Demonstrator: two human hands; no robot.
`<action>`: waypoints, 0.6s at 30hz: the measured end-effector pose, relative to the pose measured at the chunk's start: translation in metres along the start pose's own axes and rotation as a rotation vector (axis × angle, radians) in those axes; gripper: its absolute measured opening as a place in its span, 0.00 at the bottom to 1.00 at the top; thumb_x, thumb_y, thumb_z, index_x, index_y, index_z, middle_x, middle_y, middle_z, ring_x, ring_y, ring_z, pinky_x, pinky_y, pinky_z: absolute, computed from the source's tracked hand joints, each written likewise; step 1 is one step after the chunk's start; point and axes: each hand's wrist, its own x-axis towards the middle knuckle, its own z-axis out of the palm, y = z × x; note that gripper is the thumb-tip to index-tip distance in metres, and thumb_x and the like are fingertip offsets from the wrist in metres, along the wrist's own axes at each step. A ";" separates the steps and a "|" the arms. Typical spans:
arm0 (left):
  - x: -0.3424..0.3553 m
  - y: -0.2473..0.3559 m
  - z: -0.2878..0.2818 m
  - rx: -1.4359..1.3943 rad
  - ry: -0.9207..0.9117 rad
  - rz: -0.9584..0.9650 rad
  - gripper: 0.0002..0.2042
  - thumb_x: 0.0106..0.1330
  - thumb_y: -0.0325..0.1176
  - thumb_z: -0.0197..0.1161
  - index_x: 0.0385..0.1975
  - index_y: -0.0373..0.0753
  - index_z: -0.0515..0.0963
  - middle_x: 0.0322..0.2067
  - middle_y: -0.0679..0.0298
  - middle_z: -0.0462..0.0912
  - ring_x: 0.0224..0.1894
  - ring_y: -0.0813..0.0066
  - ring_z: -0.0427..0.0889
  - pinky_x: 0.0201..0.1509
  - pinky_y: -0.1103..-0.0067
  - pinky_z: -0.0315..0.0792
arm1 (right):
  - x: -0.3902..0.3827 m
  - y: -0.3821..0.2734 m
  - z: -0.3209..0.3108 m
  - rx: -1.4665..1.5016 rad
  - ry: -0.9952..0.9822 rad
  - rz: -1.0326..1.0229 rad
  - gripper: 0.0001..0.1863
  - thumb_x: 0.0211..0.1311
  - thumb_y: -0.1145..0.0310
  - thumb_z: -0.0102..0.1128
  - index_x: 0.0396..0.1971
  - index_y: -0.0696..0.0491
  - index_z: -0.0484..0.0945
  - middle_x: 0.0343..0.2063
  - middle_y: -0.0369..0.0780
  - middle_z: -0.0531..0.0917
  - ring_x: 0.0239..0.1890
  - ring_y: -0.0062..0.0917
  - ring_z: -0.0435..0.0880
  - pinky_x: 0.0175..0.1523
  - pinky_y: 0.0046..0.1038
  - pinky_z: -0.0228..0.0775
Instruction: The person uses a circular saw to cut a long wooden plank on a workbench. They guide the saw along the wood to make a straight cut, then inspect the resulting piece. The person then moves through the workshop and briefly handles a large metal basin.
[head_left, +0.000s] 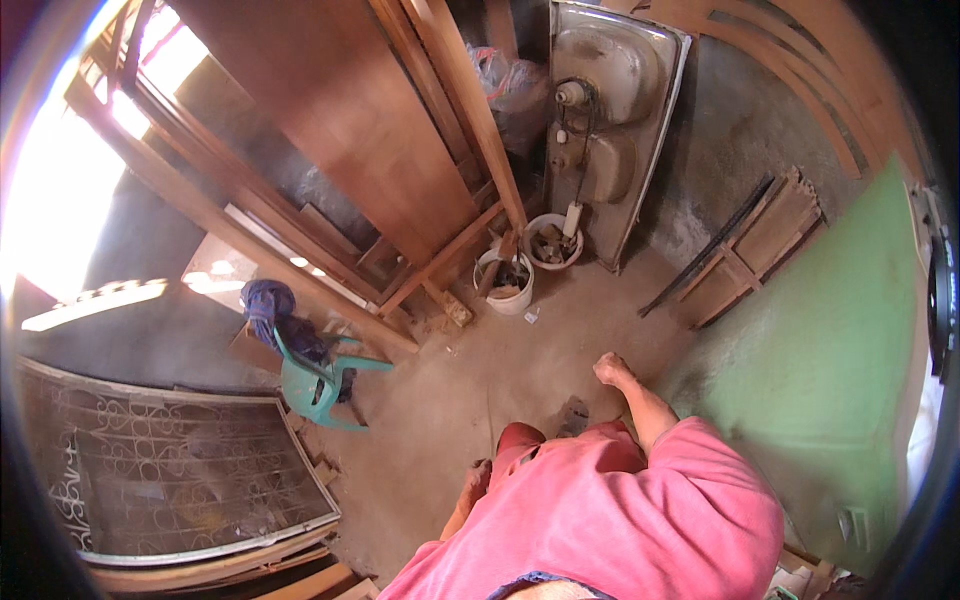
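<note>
My right hand [612, 369] is out in front of me over the floor [480, 370], its fingers curled into a loose fist. Nothing shows in it. Low at my left side hangs my left hand [476, 480], beside my leg and in shadow; its fingers are too dark and small to make out. Neither hand touches any object that I can see. Ahead of me on the floor stand two white buckets, a nearer bucket [503, 306] and a farther bucket [570, 262], both holding scraps.
A green plastic chair [310, 385] with dark blue cloth stands left. Wooden frames and a large brown panel [350, 120] lean ahead. A metal sink [605, 170] stands on end at the far wall. Right are a broken wooden frame [755, 255] and green panel [830, 370]; a mesh screen [200, 470] lies near left.
</note>
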 end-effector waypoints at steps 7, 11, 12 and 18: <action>0.114 0.106 0.012 0.073 -0.219 -0.056 0.25 0.68 0.46 0.61 0.56 0.33 0.71 0.40 0.55 0.83 0.33 0.60 0.84 0.35 0.66 0.78 | 0.042 -0.015 -0.069 0.131 0.011 -0.151 0.21 0.65 0.55 0.51 0.38 0.57 0.84 0.41 0.51 0.84 0.47 0.46 0.84 0.55 0.41 0.75; 0.173 0.205 0.060 0.154 -0.319 -0.010 0.15 0.66 0.40 0.59 0.44 0.35 0.78 0.28 0.62 0.80 0.25 0.70 0.79 0.25 0.72 0.71 | 0.070 0.082 -0.029 0.277 0.165 -0.093 0.14 0.62 0.61 0.55 0.21 0.53 0.81 0.19 0.36 0.82 0.23 0.28 0.81 0.30 0.37 0.74; 0.194 0.234 0.076 0.235 -0.360 0.048 0.16 0.66 0.40 0.60 0.45 0.35 0.78 0.30 0.62 0.81 0.27 0.69 0.79 0.27 0.70 0.73 | 0.072 0.113 -0.021 0.187 0.183 -0.116 0.14 0.62 0.60 0.56 0.22 0.53 0.81 0.20 0.36 0.82 0.23 0.28 0.81 0.30 0.36 0.74; 0.297 0.392 0.119 0.224 -0.421 0.462 0.11 0.69 0.40 0.56 0.28 0.42 0.76 0.21 0.74 0.72 0.22 0.81 0.70 0.25 0.77 0.67 | 0.061 0.196 -0.023 0.632 0.199 0.104 0.12 0.64 0.58 0.57 0.29 0.51 0.80 0.21 0.37 0.80 0.23 0.26 0.79 0.26 0.35 0.71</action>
